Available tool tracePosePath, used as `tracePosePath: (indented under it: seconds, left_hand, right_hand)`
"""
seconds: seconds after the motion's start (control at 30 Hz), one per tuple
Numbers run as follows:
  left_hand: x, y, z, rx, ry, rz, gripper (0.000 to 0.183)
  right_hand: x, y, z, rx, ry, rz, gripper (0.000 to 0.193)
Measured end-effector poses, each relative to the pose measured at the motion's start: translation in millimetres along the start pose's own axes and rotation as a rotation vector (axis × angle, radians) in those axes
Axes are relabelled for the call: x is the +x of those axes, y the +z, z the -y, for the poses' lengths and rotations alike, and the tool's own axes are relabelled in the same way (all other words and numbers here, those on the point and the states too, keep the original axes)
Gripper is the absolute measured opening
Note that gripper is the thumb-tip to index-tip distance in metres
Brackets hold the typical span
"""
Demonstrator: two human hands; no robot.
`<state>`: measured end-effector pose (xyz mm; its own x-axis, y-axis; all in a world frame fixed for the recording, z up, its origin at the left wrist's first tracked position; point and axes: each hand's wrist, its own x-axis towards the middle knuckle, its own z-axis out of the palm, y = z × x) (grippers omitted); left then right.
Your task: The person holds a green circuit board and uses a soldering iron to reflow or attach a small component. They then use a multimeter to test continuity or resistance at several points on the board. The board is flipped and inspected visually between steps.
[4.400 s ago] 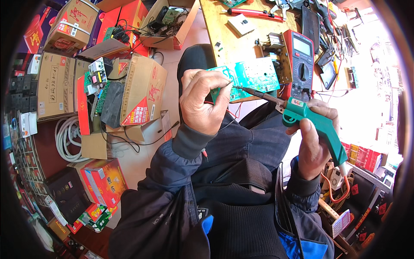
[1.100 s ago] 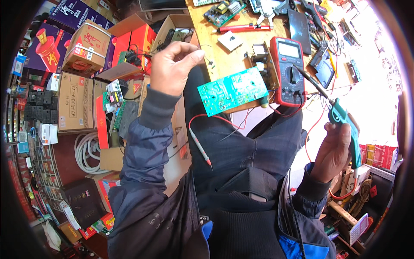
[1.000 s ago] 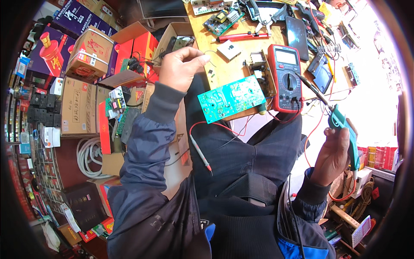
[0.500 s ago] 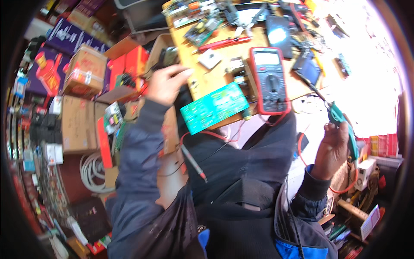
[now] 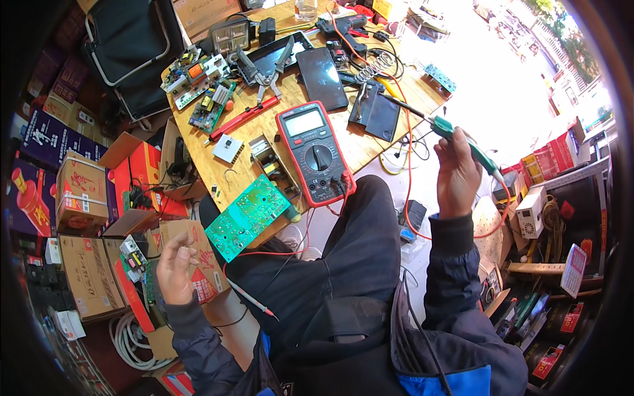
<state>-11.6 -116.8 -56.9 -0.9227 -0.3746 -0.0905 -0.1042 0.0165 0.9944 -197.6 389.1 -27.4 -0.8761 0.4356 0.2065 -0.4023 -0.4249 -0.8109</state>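
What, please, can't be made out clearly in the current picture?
All in the head view:
Underside of the green circuit board: hidden by the board itself.
Grip of the soldering iron: partly covered by the right hand.
Any reading on the meter screen: too small and pale.
Tiny parts on the table: too small to identify.
Clear jar: cut off by the upper edge.

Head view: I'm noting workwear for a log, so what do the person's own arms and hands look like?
The left hand and right hand are both bare and ungloved. The long jacket sleeves are dark navy, loose and wrinkled, ending in snug, dark cuffs.
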Motion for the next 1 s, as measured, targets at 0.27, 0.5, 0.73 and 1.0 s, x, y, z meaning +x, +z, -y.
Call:
tracePosePath:
  seconds: [0.27,0.5,0.73,1.0]
  left_hand:
    - [-11,-3,3,-0.014,-0.009,-0.017,0.049]
    - [-11,3,0,0.003,-0.011,-0.005,0.052]
    - [-13,26,-14,0.161,0.135,0.066,0.102]
    - [-13,57,-31,0.277,0.142,0.134,0.12]
  right_hand:
    - [56,21,19,-0.189,-0.236,0.044,0.023]
    - [107,48,35,-0.551,-0.278,0.243,0.03]
    - [153,78,40,-0.753,-0.322,0.449,0.032]
    - [172,101,57,-0.922,-0.389,0.628,0.031]
